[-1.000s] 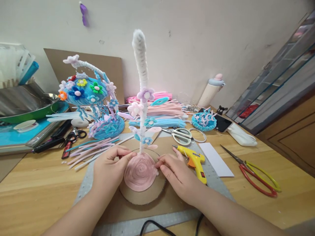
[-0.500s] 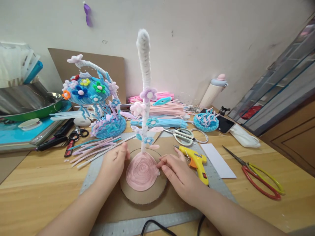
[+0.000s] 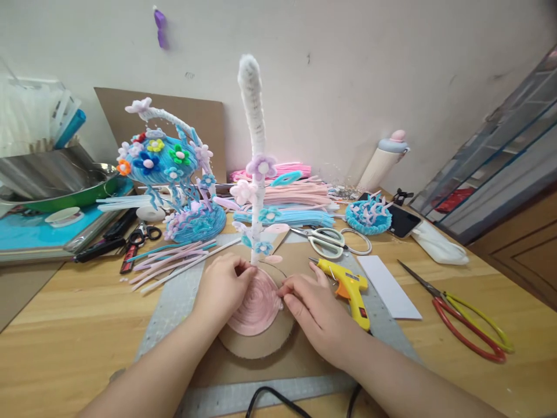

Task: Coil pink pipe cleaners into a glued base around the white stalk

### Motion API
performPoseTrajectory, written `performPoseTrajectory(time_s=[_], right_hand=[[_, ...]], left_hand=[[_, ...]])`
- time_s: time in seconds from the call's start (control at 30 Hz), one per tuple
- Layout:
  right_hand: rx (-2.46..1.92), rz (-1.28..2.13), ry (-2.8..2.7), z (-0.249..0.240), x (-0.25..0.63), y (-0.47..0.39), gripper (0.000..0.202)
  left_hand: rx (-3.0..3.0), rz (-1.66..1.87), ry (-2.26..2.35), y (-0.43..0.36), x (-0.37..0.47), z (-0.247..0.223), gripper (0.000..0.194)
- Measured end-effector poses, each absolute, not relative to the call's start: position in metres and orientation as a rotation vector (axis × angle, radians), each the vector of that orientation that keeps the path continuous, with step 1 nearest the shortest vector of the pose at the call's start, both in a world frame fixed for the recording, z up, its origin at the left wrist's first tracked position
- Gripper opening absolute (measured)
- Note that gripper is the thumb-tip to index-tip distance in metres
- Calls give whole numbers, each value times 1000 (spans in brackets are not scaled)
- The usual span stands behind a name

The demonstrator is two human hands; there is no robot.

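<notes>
I see the worktop (image 3: 78, 325) run past the bottom and right of the view. On it lies a grey mat (image 3: 172, 313), mostly hidden by the brown sheet (image 3: 261, 371) and my forearms. The upright panel (image 3: 195, 128) is partly covered by the blue ornament (image 3: 174, 165), whose blue base stands below. The white stem (image 3: 256, 128) rises upright at the disc's far edge; my left fingers partly cover its foot, so I can't make out how it joins.

My left hand (image 3: 224, 290) has thumb and forefinger together at the disc's upper left edge, beside the foot. Whether the rim is between them, I can't tell. My right hand (image 3: 317, 310) touches the disc's right edge with its fingertips; I can't tell if they clamp it or only press.

The red-and-yellow scissors (image 3: 470, 337) lie open to the right. The cardboard round (image 3: 256, 345) shows below the pink disc (image 3: 256, 307), which lies on it, its left side behind my left hand. Just beyond my right hand, the glue gun (image 3: 354, 287) has its lower end close to my forearm. The phone (image 3: 402, 220) is partly behind the blue bowl (image 3: 369, 217).
</notes>
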State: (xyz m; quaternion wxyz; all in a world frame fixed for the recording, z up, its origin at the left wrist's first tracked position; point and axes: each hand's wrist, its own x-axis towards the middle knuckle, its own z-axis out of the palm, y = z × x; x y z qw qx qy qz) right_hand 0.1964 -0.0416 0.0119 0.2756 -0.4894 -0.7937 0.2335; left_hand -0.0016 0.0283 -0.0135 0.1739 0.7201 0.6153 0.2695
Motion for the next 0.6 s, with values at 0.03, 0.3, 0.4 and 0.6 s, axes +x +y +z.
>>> performPoseTrajectory(time_s=[0.03, 0.3, 0.4, 0.6], right_hand=[[-1314, 627, -2136, 12, 197, -42, 16], [-1294, 653, -2133, 11, 197, -41, 15], [-1291, 656, -2131, 11, 198, -41, 15], [-1281, 655, -2128, 11, 199, -44, 15]], left_hand=[[2030, 762, 1743, 30, -2, -15, 16], [1945, 911, 1865, 35, -27, 1, 15], [1882, 992, 1911, 33, -40, 11, 19], [1783, 1047, 1783, 21, -47, 19, 30]])
